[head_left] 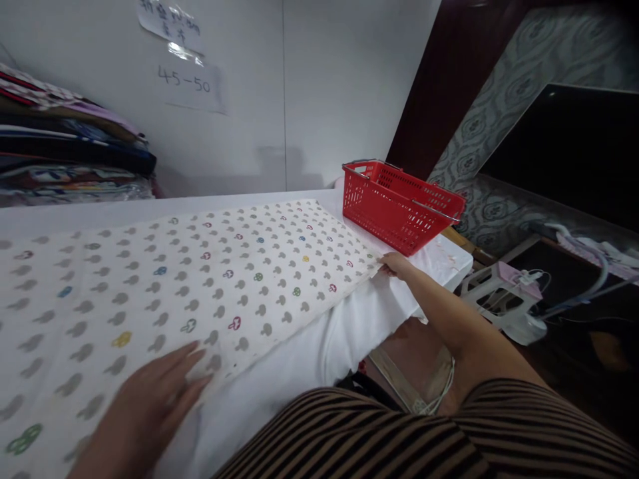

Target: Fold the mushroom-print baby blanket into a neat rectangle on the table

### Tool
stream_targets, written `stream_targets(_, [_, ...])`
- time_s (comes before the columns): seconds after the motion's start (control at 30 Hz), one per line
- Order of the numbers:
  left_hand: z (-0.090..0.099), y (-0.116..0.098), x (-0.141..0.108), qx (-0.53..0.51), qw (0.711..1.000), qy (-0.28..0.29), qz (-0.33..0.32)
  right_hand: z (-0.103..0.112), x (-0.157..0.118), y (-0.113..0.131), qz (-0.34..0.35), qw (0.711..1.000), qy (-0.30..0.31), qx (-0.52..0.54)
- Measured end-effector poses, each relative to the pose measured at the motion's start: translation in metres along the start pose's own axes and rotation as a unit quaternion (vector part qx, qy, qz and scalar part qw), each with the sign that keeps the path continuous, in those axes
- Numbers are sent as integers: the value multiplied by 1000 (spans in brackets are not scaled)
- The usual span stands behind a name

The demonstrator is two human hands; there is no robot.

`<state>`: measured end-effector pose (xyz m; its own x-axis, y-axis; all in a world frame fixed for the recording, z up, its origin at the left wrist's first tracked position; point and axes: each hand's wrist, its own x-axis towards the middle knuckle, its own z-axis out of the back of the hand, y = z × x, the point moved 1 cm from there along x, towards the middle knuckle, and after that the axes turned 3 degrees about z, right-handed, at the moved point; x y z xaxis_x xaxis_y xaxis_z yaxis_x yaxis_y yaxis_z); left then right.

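We see the mushroom-print cloth (269, 259) lying flat along the desk's (100, 214) near edge, our right hand's (396, 264) fingers pinching its near right corner, apparently to hold that edge straight. Our left hand's (150, 399) fingers lie parted over the near hem, probably steadying it; the red shopping basket (379, 209) stands toward the desk's far right corner, leaving the cloth room.

White mushroom-print cloth (200, 293): flat, I can pass above.
Red perforated plastic basket (382, 207): blocks me at right end.
Multicoloured folded-fabric stack (74, 150): blocks back left.
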<state>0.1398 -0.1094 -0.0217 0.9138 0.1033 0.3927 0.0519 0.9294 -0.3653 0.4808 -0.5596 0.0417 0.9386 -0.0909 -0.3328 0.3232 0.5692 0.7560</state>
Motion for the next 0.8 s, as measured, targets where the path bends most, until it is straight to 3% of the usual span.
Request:
stream_targets(0.13, [-17, -83, 48, 16, 993, 89, -81, -1, 1, 0, 11, 1000, -1, -17])
stream_targets(0.23, [-35, -117, 69, 16, 983, 151, -104, -1, 0, -2, 21, 999, -3, -27])
stream_targets(0.37, [-48, -127, 79, 50, 975, 189, -109, -4, 0, -11, 36, 998, -7, -41])
stream_targets(0.63, [-53, -132, 82, 45, 976, 182, -107, -5, 0, -17, 62, 994, -8, -87])
stream_targets(0.8, [-59, -126, 103, 3, 984, 152, -93, 2, -2, -14, 81, 982, -39, -164])
